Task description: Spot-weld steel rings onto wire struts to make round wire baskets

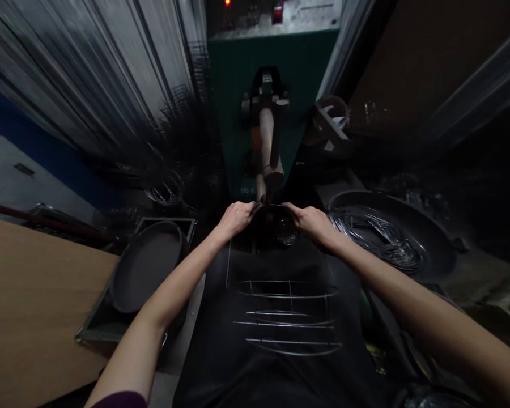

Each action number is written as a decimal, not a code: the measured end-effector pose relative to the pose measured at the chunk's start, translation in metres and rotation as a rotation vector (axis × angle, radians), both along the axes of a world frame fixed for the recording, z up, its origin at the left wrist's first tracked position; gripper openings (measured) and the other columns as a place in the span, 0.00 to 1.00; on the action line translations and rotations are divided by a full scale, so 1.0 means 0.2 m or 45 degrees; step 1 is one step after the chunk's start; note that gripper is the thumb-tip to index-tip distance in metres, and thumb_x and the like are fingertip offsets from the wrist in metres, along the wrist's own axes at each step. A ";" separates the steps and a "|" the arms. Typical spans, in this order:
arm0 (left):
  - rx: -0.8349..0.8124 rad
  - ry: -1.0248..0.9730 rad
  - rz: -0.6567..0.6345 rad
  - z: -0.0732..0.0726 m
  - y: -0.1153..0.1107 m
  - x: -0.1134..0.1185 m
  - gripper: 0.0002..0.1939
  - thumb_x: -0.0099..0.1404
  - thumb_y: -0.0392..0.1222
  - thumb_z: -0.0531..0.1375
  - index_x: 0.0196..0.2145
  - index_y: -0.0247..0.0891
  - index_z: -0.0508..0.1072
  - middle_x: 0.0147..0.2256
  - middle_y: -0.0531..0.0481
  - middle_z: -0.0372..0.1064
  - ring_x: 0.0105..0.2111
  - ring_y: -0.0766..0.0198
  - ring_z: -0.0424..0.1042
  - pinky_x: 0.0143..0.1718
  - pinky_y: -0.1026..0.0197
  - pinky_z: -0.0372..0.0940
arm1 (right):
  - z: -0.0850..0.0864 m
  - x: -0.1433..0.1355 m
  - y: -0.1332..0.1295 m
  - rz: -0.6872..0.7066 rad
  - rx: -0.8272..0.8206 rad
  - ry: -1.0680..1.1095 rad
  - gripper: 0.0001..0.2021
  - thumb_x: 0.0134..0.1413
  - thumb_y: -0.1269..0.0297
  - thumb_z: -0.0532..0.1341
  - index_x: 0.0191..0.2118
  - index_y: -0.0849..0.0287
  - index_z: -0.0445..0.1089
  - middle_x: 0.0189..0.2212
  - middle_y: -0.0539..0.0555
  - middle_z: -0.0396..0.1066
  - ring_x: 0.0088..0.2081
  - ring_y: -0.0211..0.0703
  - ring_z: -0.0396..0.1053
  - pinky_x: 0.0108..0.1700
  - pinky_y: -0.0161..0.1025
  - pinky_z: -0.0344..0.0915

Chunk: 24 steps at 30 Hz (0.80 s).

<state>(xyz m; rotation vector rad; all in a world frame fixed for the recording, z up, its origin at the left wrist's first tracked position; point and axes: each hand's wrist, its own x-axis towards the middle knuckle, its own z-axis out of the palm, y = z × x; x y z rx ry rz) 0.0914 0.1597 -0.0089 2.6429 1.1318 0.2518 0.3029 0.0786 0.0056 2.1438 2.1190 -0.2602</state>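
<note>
Both hands are closed on a thin metal wire piece (276, 205), my left hand (237, 217) at its left end and my right hand (309, 221) at its right end. The wire piece is at the lower tip of the metal arms (267, 133) of a green machine (233, 73); whether they touch is too dark to tell. Several bent wire pieces (289, 324) lie across the dark apron on my lap, below the hands.
On the right, a large dark pan (440, 249) holds a bundle of wire rings (380, 241). A dark oval tray (148, 266) rests in a box at the left, beside a wooden board (38, 306). Wire coils (165, 187) sit behind the box.
</note>
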 end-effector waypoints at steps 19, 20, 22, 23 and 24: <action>-0.023 -0.019 0.019 0.00 0.01 -0.06 0.16 0.71 0.45 0.48 0.40 0.38 0.73 0.31 0.44 0.74 0.29 0.60 0.73 0.29 0.64 0.57 | 0.02 -0.03 0.02 -0.001 0.009 0.081 0.20 0.66 0.59 0.43 0.58 0.50 0.61 0.37 0.59 0.73 0.36 0.51 0.72 0.33 0.37 0.61; -0.030 -0.028 0.020 0.00 0.01 -0.06 0.16 0.71 0.46 0.48 0.40 0.38 0.73 0.31 0.44 0.74 0.29 0.60 0.72 0.29 0.64 0.57 | 0.03 -0.04 0.02 -0.003 0.009 0.097 0.20 0.66 0.58 0.43 0.58 0.50 0.61 0.38 0.59 0.73 0.36 0.51 0.72 0.33 0.37 0.61; -0.031 -0.035 0.026 0.00 0.01 -0.06 0.17 0.71 0.46 0.48 0.41 0.38 0.73 0.31 0.44 0.74 0.28 0.61 0.72 0.28 0.65 0.56 | 0.03 -0.04 0.02 -0.016 0.016 0.136 0.20 0.67 0.56 0.43 0.57 0.49 0.62 0.39 0.58 0.73 0.37 0.51 0.71 0.34 0.38 0.62; -0.023 -0.034 0.027 0.00 0.02 -0.06 0.17 0.71 0.46 0.48 0.41 0.37 0.73 0.31 0.44 0.75 0.28 0.61 0.72 0.28 0.65 0.56 | 0.03 -0.04 0.02 -0.031 0.019 0.158 0.19 0.67 0.56 0.43 0.57 0.49 0.62 0.39 0.58 0.72 0.37 0.51 0.71 0.34 0.38 0.62; -0.013 -0.031 0.025 0.00 0.02 -0.06 0.16 0.70 0.45 0.48 0.41 0.37 0.73 0.31 0.44 0.75 0.28 0.61 0.72 0.28 0.65 0.55 | 0.03 -0.04 0.02 -0.050 0.021 0.187 0.19 0.67 0.55 0.43 0.57 0.49 0.62 0.39 0.58 0.72 0.38 0.50 0.71 0.35 0.37 0.62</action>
